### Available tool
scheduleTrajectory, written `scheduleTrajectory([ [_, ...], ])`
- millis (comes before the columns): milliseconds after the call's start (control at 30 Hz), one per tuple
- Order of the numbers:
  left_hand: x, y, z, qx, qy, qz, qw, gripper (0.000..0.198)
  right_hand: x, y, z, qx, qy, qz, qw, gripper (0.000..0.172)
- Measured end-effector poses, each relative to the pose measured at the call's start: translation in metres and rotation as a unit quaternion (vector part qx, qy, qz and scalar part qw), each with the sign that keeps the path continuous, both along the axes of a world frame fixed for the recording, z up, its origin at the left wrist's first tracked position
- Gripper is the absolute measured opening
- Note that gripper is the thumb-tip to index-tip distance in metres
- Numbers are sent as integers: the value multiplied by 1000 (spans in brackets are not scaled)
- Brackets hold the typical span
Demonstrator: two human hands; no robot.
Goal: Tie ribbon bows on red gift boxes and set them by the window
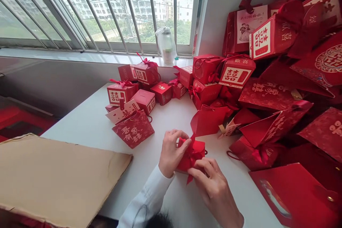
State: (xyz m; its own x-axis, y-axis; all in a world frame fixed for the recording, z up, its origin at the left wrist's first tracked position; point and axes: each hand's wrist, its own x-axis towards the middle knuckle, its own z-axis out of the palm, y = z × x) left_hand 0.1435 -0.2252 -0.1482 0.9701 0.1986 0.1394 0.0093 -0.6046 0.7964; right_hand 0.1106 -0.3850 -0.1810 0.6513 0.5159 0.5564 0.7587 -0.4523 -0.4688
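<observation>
A small red gift box (199, 146) sits on the white table in front of me, with a red ribbon (190, 158) tied across its top. My left hand (171, 153) is at the box's left side, thumb and forefinger pinched on the ribbon's upper part. On the near right side, my right hand (215, 183) pinches the ribbon's lower part, and a ribbon tail hangs below the fingers. Part of the box is hidden behind both hands. A dark cord loop (206, 152) shows at its right edge.
A large pile of red boxes and bags (267, 92) rises on the right. More red boxes (144, 101) stand at the table's back left, with a dark red bag (133, 129) nearer. A cardboard box (58, 178) is at left. A plastic-wrapped cup (167, 46) stands on the windowsill.
</observation>
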Motion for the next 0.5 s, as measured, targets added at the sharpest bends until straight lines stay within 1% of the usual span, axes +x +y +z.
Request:
scheduleTrajectory([
  [67, 0, -1, -3, -12, -7, 21, 1000, 12, 0, -2, 1, -10, 10, 23, 1000, 32],
  [167, 0, -2, -6, -33, -10, 36, 999, 12, 0, -7, 5, -13, 33, 47, 998, 32],
  [300, 3, 1, -12, -86, -24, 63, 994, 12, -2, -9, 12, 7, 49, 54, 997, 31],
  [367, 6, 3, -16, -146, -14, 68, 987, 14, -2, -8, 14, 7, 53, 55, 997, 31],
  [400, 7, 3, -17, -189, -3, 62, 980, 17, -2, -7, 14, 4, 56, 55, 997, 30],
  [433, 8, 4, -19, -240, 9, 53, 969, 20, -2, -7, 14, 1, 60, 55, 997, 31],
  [500, 10, 4, -21, -351, 32, 42, 935, 26, -3, -7, 14, 3, 67, 51, 996, 31],
])
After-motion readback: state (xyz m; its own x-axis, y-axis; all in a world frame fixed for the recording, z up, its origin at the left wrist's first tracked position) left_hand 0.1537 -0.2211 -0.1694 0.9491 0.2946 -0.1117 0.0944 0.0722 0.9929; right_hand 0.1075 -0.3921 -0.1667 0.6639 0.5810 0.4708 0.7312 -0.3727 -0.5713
